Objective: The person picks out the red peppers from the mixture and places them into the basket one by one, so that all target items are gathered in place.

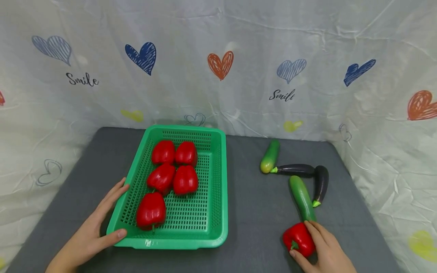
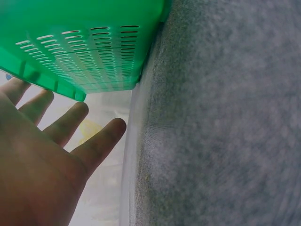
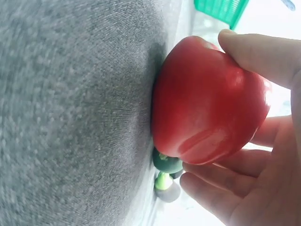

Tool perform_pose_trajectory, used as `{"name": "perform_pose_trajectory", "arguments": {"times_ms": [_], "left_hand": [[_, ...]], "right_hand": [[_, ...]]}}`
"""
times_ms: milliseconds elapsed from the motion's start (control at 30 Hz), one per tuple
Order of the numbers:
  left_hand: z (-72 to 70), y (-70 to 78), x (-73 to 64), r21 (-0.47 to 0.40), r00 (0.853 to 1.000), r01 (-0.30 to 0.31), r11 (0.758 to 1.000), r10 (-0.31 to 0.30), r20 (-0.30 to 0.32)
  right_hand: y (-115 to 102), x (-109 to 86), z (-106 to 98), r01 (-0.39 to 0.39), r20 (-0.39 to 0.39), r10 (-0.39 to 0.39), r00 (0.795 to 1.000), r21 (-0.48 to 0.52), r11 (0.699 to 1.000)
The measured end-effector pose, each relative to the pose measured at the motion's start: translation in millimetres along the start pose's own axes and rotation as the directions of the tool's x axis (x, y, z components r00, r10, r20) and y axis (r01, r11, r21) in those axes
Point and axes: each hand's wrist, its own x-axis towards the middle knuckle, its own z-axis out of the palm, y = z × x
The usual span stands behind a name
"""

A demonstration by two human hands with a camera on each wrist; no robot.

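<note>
At the lower right, a red bell pepper (image 1: 297, 239) lies on the grey cloth, its green stem facing the near side. My right hand (image 1: 327, 246) holds it between thumb and fingers; the right wrist view shows the thumb (image 3: 263, 54) on one side of the pepper (image 3: 209, 101) and fingers on the other. On the left, a green perforated basket (image 1: 223, 189) contains several red bell peppers (image 1: 151, 211). My left hand (image 1: 92, 223) rests at its left rim, fingers spread and fairly straight, thumb over the near corner. The left wrist view shows those fingers (image 2: 101, 141) beside the basket wall (image 2: 80, 47).
Right of the basket lie two green cucumber-like vegetables (image 1: 270, 156) (image 1: 302, 197) and two dark eggplants (image 1: 296, 169) (image 1: 321, 184). The nearer green one reaches up to the held pepper. A white curtain (image 1: 252, 45) printed with hearts hangs behind and beside the grey table (image 1: 252, 212).
</note>
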Motion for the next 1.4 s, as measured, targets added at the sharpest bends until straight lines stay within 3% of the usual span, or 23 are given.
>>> {"name": "perform_pose_trajectory", "arguments": {"times_ms": [233, 500, 800, 1033, 1400], "left_hand": [[-1.1, -2.0, 1.1, -0.02, 0.999, -0.039, 0.999, 0.039, -0.004], [-0.9, 2.1, 1.8, -0.027, 0.999, -0.04, 0.999, 0.04, -0.009], [0.7, 6.2, 1.2, -0.038, 0.998, -0.057, 0.998, 0.057, -0.01], [1.6, 3.4, 0.3, -0.023, 0.999, -0.053, 0.998, 0.053, -0.012], [1.5, -2.3, 0.5, -0.021, 0.999, -0.045, 0.999, 0.044, -0.012]], "right_hand": [[-0.4, 1.0, -3.4, -0.046, 0.03, 0.046, 0.998, 0.013, 0.999], [-3.1, 4.2, -5.6, -0.062, 0.031, 0.061, 0.998, 0.029, 0.998], [-10.4, 15.0, -2.3, 0.06, -0.03, -0.059, 0.998, 0.037, 0.998], [-11.9, 23.9, -0.8, 0.173, -0.101, -0.168, 0.981, 0.037, 0.984], [-25.3, 46.0, -14.2, 0.234, -0.03, -0.232, 0.972, 0.06, 0.97]]}}
